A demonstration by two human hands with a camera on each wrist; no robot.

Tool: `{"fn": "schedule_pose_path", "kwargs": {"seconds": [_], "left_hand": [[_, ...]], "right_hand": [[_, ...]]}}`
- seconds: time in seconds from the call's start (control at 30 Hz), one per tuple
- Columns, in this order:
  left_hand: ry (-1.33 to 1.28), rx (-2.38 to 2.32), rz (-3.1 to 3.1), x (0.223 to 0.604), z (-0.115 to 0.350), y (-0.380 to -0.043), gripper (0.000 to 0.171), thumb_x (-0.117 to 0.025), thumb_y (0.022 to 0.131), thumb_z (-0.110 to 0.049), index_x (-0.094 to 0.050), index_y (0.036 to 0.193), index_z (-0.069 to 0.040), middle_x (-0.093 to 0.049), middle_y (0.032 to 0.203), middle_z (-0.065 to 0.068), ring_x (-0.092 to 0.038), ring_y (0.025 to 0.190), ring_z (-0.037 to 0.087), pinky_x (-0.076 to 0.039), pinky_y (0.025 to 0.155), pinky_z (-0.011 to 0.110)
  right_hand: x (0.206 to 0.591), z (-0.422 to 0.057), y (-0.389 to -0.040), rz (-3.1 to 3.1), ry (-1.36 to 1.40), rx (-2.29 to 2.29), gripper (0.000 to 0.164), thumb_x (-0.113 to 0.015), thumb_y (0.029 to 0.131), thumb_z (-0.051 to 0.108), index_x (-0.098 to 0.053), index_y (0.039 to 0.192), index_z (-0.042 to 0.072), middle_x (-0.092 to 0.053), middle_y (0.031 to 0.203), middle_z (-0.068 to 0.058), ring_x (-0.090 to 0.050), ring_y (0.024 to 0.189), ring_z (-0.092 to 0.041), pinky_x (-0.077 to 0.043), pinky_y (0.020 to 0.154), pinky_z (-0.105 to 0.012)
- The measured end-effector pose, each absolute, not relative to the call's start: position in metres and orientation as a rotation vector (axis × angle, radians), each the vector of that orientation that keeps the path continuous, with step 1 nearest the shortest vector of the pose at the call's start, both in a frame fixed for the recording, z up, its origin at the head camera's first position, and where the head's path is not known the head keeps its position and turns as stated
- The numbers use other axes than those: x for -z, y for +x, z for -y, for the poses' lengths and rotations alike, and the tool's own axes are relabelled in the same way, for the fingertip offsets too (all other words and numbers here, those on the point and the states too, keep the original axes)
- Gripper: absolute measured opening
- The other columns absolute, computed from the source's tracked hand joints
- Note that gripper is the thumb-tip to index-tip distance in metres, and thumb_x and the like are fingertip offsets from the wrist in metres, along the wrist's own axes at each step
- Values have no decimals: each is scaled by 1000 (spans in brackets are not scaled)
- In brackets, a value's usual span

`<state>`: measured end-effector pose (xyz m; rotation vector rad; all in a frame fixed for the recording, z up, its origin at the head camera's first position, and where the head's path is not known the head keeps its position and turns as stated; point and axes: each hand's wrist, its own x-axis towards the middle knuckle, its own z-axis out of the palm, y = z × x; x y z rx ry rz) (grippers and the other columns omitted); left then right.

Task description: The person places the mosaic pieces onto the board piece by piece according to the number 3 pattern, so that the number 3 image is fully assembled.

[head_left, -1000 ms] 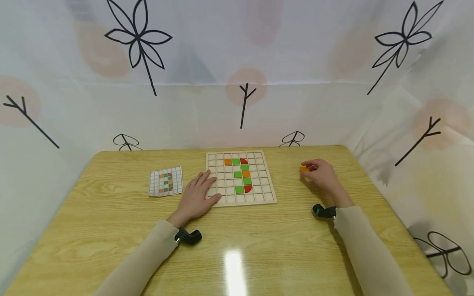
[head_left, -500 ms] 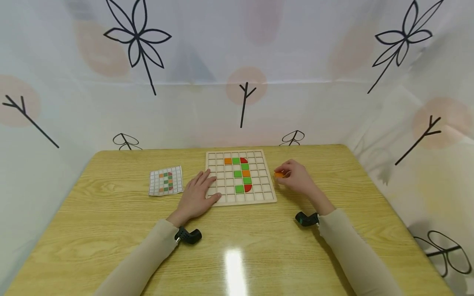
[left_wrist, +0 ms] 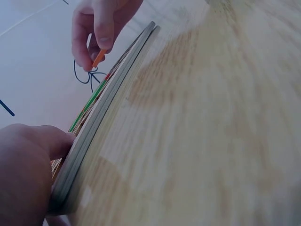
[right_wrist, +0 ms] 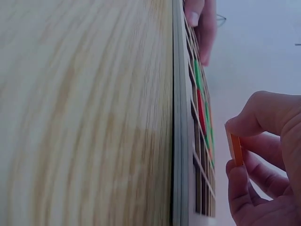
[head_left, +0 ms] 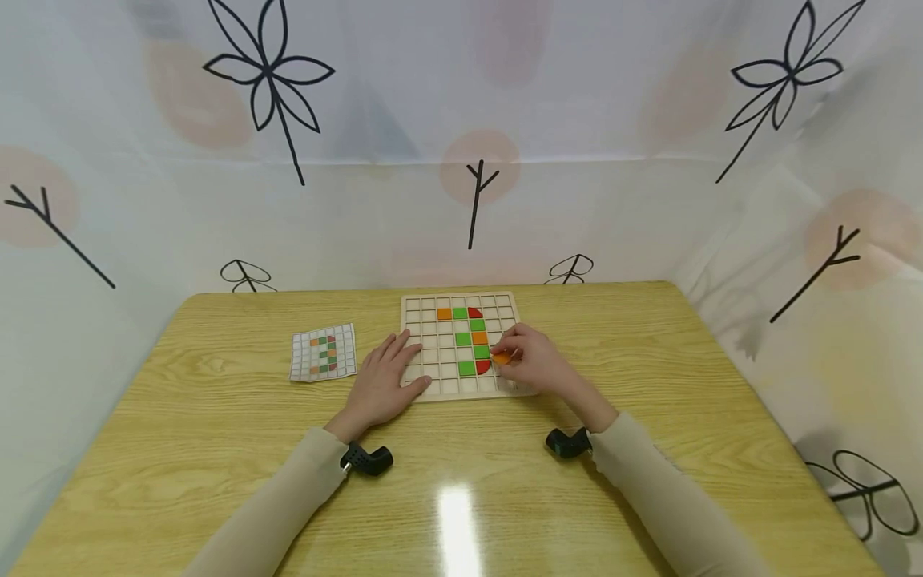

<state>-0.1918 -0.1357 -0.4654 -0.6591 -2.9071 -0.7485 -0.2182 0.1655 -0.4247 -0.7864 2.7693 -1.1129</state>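
Observation:
A wooden grid board [head_left: 447,388] lies on the table, with green, orange and red tiles set in several of its cells. My left hand [head_left: 384,378] rests with spread fingers on the board's left edge; in the left wrist view its thumb [left_wrist: 59,140] lies over the rim. Between thumb and fingertips, my right hand [head_left: 535,361] pinches an orange square tile [right_wrist: 235,149]. That hand is over the right part of the board, close beside the red quarter-round tile [head_left: 483,367] and a green tile [head_left: 481,353]. In the right wrist view the orange tile stands on edge, apart from the grid.
A paper pattern card [head_left: 323,353] printed with a coloured grid lies left of the board. The wood-grain table [head_left: 461,449] reaches back to a patterned cloth [head_left: 404,216]. Black wrist cameras [head_left: 366,461] are worn at both cuffs.
My right hand has carried the orange tile leftward from the table's right side to over the board. The left hand has stayed in place on the board's edge.

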Motion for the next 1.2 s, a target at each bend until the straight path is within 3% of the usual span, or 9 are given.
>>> {"fn": "schedule_pose_path", "kwargs": {"seconds": [0.43,0.7,0.93,1.2], "left_hand": [[-662,762,2906,469,136,-192,63,-57,98,-48,-47,149,-12,-26,162,11,-19,149,34,-19,115,58],[-647,750,2918,467,136,-191,64,-57,98,-49,-47,149,-12,-25,163,10,-18,149,33,-19,115,59],[-651,748,2935,465,136,-191,64,-56,99,-49,-46,150,-13,-24,163,10,-18,149,33,-19,116,58],[-639,741,2934,466,136,-193,63,-55,99,-50,-46,150,-15,-24,163,9,-17,150,31,-19,116,57]], "right_hand": [[435,-129,-214,-2714,-978,1095,26,-67,81,-1,-76,104,6,-63,109,-6,-56,83,-15,-50,71,-29],[433,-112,-215,-2676,-986,1082,27,-66,84,1,-76,108,8,-69,114,-4,-54,74,-13,-46,65,-28],[434,-104,-216,-2651,-978,1031,24,-65,88,1,-77,107,10,-68,116,-2,-62,105,-20,-51,82,-32],[437,-103,-220,-2655,-952,1013,21,-66,90,2,-77,105,9,-67,116,-1,-61,110,-23,-51,91,-40]]}}
